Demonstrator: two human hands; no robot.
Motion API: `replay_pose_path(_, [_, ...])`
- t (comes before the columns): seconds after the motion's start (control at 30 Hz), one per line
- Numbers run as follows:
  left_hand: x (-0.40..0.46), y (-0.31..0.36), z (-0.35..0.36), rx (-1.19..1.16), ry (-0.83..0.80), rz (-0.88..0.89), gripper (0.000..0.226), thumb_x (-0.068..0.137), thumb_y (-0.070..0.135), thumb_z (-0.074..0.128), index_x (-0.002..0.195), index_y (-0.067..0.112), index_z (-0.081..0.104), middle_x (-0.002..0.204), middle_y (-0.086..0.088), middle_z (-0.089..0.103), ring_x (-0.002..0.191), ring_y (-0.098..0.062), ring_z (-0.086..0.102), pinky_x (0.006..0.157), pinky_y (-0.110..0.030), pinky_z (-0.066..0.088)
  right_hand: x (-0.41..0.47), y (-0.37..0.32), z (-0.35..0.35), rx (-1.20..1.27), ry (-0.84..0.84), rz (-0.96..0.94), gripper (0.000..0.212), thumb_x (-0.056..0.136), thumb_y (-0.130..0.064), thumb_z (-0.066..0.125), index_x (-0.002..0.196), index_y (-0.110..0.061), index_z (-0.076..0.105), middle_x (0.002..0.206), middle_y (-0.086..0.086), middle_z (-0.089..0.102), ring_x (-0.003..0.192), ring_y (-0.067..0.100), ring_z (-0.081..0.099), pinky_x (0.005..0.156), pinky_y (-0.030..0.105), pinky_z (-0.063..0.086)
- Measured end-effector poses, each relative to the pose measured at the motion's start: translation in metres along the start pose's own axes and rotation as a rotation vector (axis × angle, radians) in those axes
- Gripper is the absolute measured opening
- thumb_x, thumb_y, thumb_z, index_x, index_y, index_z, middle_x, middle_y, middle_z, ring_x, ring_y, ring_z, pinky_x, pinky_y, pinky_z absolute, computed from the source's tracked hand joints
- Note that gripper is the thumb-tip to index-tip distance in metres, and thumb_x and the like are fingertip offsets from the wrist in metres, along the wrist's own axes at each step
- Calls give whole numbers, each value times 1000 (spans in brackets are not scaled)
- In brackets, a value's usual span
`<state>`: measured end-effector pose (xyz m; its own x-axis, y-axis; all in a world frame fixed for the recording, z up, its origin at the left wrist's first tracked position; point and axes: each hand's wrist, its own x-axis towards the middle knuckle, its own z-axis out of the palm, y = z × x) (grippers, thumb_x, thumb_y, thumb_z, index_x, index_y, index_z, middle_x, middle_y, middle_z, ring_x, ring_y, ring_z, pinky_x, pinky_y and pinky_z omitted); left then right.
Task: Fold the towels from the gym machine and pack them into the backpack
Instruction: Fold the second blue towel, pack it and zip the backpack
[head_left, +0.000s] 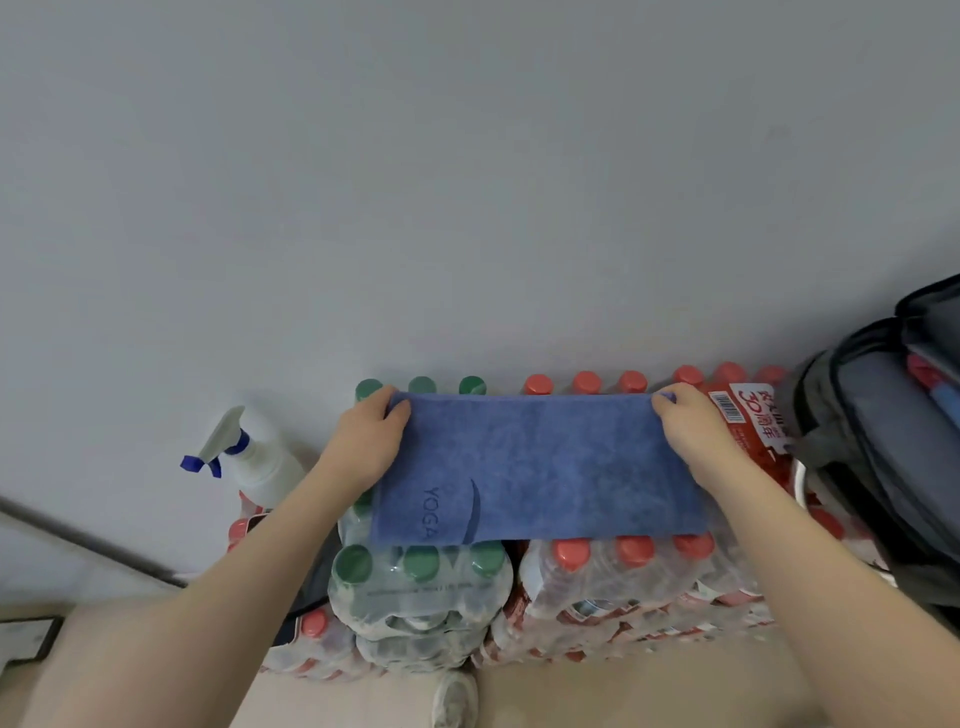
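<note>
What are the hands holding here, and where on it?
Both hold the blue towel: left hand pinches its far left corner, right hand its far right corner.

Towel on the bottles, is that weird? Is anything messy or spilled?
Nothing is spilled or broken. The odd part is the table: the blue towel lies across wrapped packs of water bottles, with the left hand and right hand pinching its far corners. The backpack stands open on the right.
</note>
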<state>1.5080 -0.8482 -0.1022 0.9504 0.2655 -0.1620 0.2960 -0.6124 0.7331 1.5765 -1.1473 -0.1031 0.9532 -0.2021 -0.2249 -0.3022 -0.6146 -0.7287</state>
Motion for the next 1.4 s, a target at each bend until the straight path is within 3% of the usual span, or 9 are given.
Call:
replay_pose_path(0.13, [14,4,5,122,20,24,30,98,19,32,69,15,34,67,-4,46,73,-28,44,62,-33,27,8,-4,5,-115,13,-35,18,99,-20,35,98,-6,47,89,11,54,84,26,47,64,31,32])
replay_pose_path(0.37, [11,9,14,491,213,112,22,88,17,38,101,2,49,101,-21,59,81,-39,58,61,-38,43,-9,-17,16,-624,197,-91,36,96,-31,40,122,-6,44,121,20,55,109,38,52,79,41,41])
replay_pose_path(0.47, [7,17,30,677,218,428,47,65,14,43,108,1,59,118,-23,60,99,-42,62,75,-48,53,-22,-33,40,-657,223,-502,43,93,-27,43,127,-2,47,129,21,52,117,39,49,95,46,40])
replay_pose_path(0.57, [2,19,53,625,-24,607,60,77,24,26,124,-4,52,135,-25,48,124,-40,47,103,-48,33,-44,-50,76,-615,-150,-808,48,95,-24,37,138,-3,38,147,16,35,135,31,34,112,42,25])
replay_pose_path(0.67, [-2,6,61,713,-145,516,86,76,50,-6,146,5,14,155,-12,13,144,-25,10,114,-32,-1,-46,-41,94,-729,-344,-741,56,98,-39,22,148,-15,13,157,2,12,145,15,8,117,31,1])
replay_pose_path(0.87, [-6,3,56,750,-176,426,130,45,89,-21,147,11,0,157,-8,0,145,-24,-1,116,-37,-4,-24,2,53,-844,-227,-621,84,73,-62,-5,148,-26,4,158,-3,2,145,15,1,117,34,-1])
replay_pose_path(1.03, [-13,8,55,775,-170,363,143,32,96,-16,147,13,-1,157,-9,-1,144,-29,-2,117,-41,-1,-13,36,9,-675,-197,-336,61,98,-44,20,149,-16,2,158,3,3,145,20,10,117,38,12])
replay_pose_path(1.2, [-19,23,63,763,-151,250,146,29,95,-20,147,11,-2,157,-9,-3,145,-26,-2,117,-42,1,-24,43,2,-332,-141,-162,55,96,-33,41,140,-2,29,142,18,39,126,33,43,101,41,38])
replay_pose_path(1.4, [-41,51,98,755,-237,460,128,41,87,-28,147,19,-5,157,0,-8,145,-19,-7,116,-36,-5,-31,40,-4,-347,-99,8,43,93,-33,47,122,-1,48,129,20,44,117,37,46,95,43,43])
